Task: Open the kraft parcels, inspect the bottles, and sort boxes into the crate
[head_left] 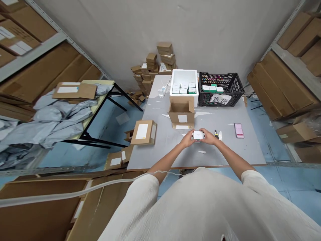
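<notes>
The white-topped box (198, 135) was near the front edge of the bench (150, 154), about mid-length; the left hand (188, 138) and right hand (209, 136) pinched its opposite sides — probably light, stiff card; those sides likely suited a gentle grip.

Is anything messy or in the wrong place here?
Yes, a little. White scraps, perhaps torn paper or tape, lie scattered on the grey table, like leftovers. What looks like a pale sheet lies loose on the blue floor, and grey bags are heaped untidily on the cream table. I see nothing spilled.
</notes>
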`<action>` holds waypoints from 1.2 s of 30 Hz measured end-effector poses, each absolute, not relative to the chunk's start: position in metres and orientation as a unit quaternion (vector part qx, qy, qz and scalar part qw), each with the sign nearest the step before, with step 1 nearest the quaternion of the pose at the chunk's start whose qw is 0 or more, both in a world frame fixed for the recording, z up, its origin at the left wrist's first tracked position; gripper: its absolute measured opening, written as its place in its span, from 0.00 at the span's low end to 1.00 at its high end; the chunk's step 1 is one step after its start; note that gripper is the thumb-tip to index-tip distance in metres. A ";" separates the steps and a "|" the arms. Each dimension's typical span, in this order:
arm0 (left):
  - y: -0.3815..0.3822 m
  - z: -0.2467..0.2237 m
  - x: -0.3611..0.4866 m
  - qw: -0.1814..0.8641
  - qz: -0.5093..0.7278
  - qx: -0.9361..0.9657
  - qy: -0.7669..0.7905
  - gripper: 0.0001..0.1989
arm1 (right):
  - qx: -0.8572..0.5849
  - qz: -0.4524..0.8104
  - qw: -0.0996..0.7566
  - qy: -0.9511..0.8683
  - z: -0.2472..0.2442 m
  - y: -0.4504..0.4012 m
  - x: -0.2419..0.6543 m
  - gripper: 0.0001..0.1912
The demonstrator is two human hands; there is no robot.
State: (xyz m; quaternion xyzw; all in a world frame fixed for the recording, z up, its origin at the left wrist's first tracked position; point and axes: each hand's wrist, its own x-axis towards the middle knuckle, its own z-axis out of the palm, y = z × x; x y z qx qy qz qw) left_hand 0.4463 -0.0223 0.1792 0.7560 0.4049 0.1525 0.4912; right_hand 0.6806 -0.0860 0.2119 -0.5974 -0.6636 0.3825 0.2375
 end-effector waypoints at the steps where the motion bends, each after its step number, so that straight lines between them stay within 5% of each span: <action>1: -0.023 0.179 0.443 0.493 0.153 0.752 0.409 0.45 | -0.599 0.382 0.235 -0.663 0.213 -0.087 0.678 0.37; 15: -0.020 0.175 0.441 0.527 0.153 0.740 0.388 0.46 | -0.631 0.309 0.183 -0.687 0.226 -0.077 0.674 0.31; 20: -0.017 0.178 0.444 0.545 0.182 0.703 0.419 0.31 | -0.627 0.235 0.231 -0.706 0.242 -0.088 0.667 0.21; 24: -0.016 0.185 0.449 0.552 0.218 0.670 0.446 0.25 | -0.613 0.291 0.297 -0.672 0.249 -0.096 0.666 0.13; 27: -0.019 0.188 0.450 0.561 0.198 0.680 0.428 0.28 | -0.607 0.353 0.306 -0.642 0.247 -0.100 0.669 0.21; 31: -0.023 0.188 0.446 0.536 0.165 0.725 0.400 0.43 | -0.623 0.327 0.277 -0.655 0.233 -0.103 0.674 0.09; 36: -0.024 0.192 0.441 0.453 0.135 0.808 0.351 0.48 | -0.649 0.258 0.163 -0.697 0.218 -0.104 0.673 0.36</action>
